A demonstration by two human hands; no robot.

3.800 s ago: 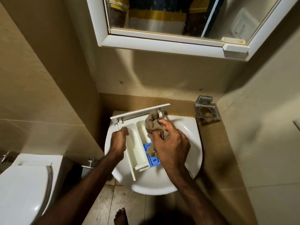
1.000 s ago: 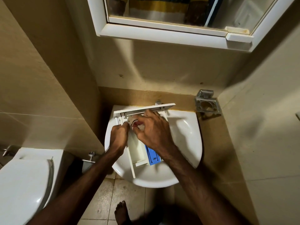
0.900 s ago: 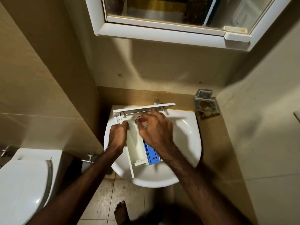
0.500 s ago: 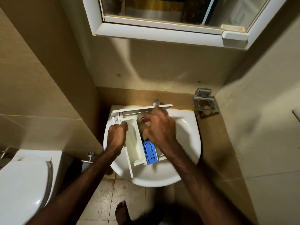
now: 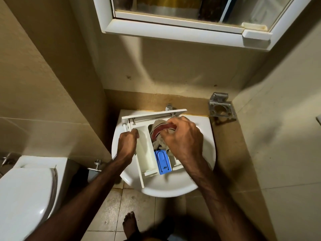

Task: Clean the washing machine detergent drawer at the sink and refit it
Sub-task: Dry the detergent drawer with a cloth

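Right hand [image 5: 182, 140] bunches a beige cloth with a red stripe [image 5: 159, 132], fingers curled tight around it, and presses it down into the middle compartment of the white detergent drawer [image 5: 145, 150]. Left hand [image 5: 127, 145] is closed on the drawer's left wall near the front panel, thumb hooked over the edge. The drawer lies across the white sink [image 5: 206, 153], its long front panel [image 5: 152, 115] turned toward the wall and its open back end pointing toward the person; the near left rail juts out over the sink's front rim. Left of the cloth, the large compartment shows bare white plastic. Behind the cloth, nearer the person, a blue insert [image 5: 163, 161] sits in its slot, and the right hand and wrist cover most of the compartment to its right. A metal tap [image 5: 168, 107] just shows above the front panel, mostly hidden by it. On the tan ledge to the right of the sink, a metal holder with a round opening [image 5: 221, 108] is fixed against the wall. Above hangs a white-framed mirror cabinet [image 5: 173, 30], its glass reflecting striped fabric. To the left stands a white toilet [image 5: 26, 192] with its lid down, with a metal valve [image 5: 97, 165] on the wall between it and the sink. Beige tiles cover the walls and the floor [image 5: 111, 206], where a bare foot [image 5: 130, 223] rests below the sink.
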